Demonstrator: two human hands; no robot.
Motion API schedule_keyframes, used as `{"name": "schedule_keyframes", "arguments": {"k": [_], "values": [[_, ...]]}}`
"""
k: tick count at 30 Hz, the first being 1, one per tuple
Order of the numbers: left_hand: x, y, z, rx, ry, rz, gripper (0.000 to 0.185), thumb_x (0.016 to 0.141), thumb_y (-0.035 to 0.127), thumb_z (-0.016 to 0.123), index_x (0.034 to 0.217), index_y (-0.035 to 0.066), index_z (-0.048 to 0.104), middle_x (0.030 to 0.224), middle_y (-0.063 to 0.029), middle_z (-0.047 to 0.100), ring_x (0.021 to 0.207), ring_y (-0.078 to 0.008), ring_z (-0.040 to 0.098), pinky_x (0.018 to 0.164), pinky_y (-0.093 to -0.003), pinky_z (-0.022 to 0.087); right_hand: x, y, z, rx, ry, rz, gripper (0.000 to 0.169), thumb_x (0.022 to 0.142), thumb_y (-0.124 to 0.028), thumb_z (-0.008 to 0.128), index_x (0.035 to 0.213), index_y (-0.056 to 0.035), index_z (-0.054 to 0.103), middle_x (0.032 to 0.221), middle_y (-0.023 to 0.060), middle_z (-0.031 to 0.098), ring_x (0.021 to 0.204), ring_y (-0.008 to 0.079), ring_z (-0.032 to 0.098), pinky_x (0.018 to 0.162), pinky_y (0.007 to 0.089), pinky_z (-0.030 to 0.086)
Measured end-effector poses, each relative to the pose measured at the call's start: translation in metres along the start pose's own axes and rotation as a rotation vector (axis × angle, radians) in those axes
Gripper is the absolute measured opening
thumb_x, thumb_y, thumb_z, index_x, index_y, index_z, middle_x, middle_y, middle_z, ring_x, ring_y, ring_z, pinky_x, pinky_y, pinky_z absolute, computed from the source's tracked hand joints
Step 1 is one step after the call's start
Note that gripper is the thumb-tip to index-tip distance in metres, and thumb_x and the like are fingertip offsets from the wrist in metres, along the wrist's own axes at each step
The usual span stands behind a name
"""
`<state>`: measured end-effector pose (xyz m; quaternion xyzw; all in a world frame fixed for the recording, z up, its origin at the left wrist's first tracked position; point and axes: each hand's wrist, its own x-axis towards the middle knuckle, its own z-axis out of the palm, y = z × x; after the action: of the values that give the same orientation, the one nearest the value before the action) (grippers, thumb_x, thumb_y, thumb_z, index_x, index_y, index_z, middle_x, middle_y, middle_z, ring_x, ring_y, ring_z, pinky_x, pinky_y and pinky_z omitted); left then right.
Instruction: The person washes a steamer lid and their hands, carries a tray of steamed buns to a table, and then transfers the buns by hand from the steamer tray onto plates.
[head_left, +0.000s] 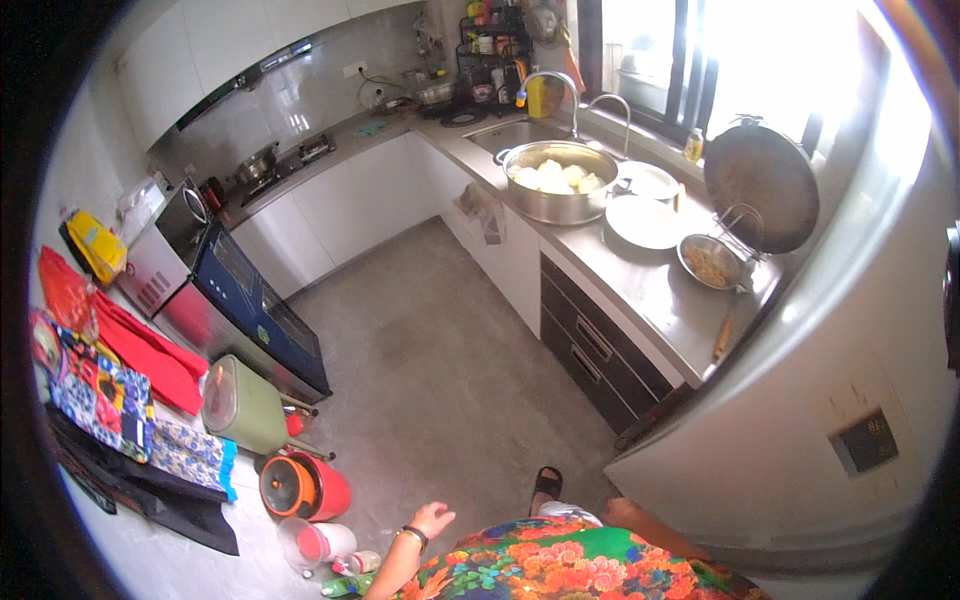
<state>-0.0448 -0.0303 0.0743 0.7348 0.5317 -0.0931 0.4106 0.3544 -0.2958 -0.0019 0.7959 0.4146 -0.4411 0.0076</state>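
Low in the view, my left hand (433, 519) hangs over the grey floor (420, 337) with nothing in it, its fingers slightly apart. A dark bracelet circles that wrist. My right hand (624, 514) is beside my hip, near the refrigerator (750, 465); its fingers do not show well enough to read. Ahead to the right, a large stainless steel pot (562, 210) with pale round food pieces (555, 178) stands on the counter by the sink (499, 135). White plates (643, 223) sit beside it, and a metal strainer or bowl (706, 262) holds brownish food. Neither hand touches these.
A wok (761, 184) leans by the window. A wooden-handled utensil (723, 337) lies near the counter's end. Along the left wall stand a dark-fronted cabinet (255, 292), a green bin (244, 405), a red bucket (330, 487) and bottles (362, 561). Aprons (105, 390) hang there.
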Motion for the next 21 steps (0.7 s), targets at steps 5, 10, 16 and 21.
{"name": "schedule_keyframes", "arguments": {"k": [5,10,16,21], "values": [[0.03,-0.069,-0.014,-0.215,-0.058,-0.388,0.041,0.081,0.041,0.065,0.103,0.006,0.065,0.088,-0.0085,0.069,0.08,-0.0217,0.064,0.077,-0.035,0.051,0.122,0.018,-0.112,-0.139,0.036,-0.055,0.028,0.08,-0.031,0.057,0.084,-0.0077,0.071,0.087,0.0177,0.067,0.08,0.0335,0.065,0.072,0.0433,0.051],[0.037,-0.116,-0.021,0.124,-0.265,-0.365,0.052,0.088,0.052,0.043,0.107,0.007,0.062,0.092,-0.0155,0.068,0.085,-0.032,0.064,0.079,-0.0392,0.049,0.129,-0.103,-0.259,0.146,0.213,-0.179,0.032,0.084,-0.034,0.059,0.095,-0.0049,0.067,0.093,0.0183,0.066,0.088,0.0341,0.064,0.075,0.0431,0.05],[0.181,-0.113,-0.084,0.486,-0.405,-0.118,0.05,0.089,0.05,0.042,0.09,0.008,0.069,0.099,-0.0183,0.067,0.096,-0.0337,0.063,0.082,-0.0422,0.049,0.136,-0.197,-0.335,0.367,0.246,-0.333,0.031,0.087,-0.03,0.061,0.104,-0.004,0.063,0.096,0.0158,0.066,0.09,0.0289,0.064,0.079,0.0379,0.051],[0.339,0.057,-0.211,-0.029,-0.01,-0.207,0.035,0.083,0.035,0.065,0.101,0.006,0.064,0.08,-0.0077,0.067,0.07,-0.0171,0.063,0.063,-0.0346,0.052,0.12,-0.245,-0.39,0.37,0.23,-0.282,0.031,0.089,-0.029,0.06,0.105,-0.0027,0.062,0.099,0.0164,0.066,0.094,0.029,0.064,0.081,0.0373,0.051]]}}
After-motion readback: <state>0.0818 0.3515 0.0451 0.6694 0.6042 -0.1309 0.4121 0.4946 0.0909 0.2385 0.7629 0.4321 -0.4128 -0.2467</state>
